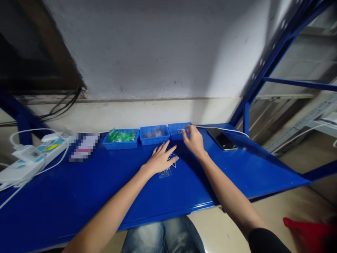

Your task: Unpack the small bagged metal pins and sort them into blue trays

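My left hand (pixel 160 158) lies spread on the blue table, fingers apart. It partly covers a small clear plastic bag (pixel 165 173) and a thin, pale, bent piece (pixel 173 164) whose kind I cannot make out. At the right-hand blue bin (pixel 172 131), my right hand (pixel 194 140) has its thumb and fingers drawn together over the near edge. Something small and shiny shows by those fingertips, too small to name. The middle blue bin (pixel 155 140) contains small clear packets. Green plastic-wrapped pieces (pixel 122 135) fill the left blue bin (pixel 119 145).
A dark phone (pixel 221 139) rests right of my right hand, with a white cable (pixel 223 129) behind it. At the far left is a white power strip (pixel 31 158) with plugs and looped cables. Blue frame posts (pixel 246 117) rise at the table's back right.
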Action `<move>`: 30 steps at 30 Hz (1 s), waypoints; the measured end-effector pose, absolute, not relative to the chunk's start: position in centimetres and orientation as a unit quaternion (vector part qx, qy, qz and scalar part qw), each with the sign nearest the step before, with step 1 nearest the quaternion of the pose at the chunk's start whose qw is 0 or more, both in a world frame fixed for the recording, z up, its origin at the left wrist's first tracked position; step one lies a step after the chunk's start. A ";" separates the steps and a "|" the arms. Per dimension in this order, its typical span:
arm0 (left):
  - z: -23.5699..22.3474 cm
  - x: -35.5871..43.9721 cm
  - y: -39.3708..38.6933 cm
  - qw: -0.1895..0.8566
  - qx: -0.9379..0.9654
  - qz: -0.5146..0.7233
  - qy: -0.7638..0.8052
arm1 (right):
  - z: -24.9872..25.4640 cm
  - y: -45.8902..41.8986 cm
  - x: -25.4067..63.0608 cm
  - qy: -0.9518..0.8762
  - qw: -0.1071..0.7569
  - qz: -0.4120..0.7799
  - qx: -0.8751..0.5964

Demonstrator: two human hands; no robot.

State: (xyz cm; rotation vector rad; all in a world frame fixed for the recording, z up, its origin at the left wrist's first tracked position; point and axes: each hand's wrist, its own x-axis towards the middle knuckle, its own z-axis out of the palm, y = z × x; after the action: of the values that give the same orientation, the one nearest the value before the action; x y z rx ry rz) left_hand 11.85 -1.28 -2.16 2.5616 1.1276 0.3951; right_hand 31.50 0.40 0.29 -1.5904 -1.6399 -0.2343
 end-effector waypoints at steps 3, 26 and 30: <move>-2.4 11.5 -1.6 0.147 0.908 0.124 0.372 | 0.0 -0.1 30.1 -0.748 0.345 -0.012 -0.567; -1.7 6.5 -2.9 0.156 0.801 0.388 0.428 | -0.5 -1.9 25.2 -0.817 0.288 0.097 -0.490; -1.5 6.2 -2.8 0.119 0.790 0.402 0.447 | -0.5 -2.5 23.9 -0.801 0.321 0.124 -0.489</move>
State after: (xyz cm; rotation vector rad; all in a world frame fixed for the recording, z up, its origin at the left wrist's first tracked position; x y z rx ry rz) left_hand 6.15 -2.84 -1.51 2.3101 1.3068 1.1751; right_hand 23.90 -2.49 -0.50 -1.2858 -2.1047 0.3271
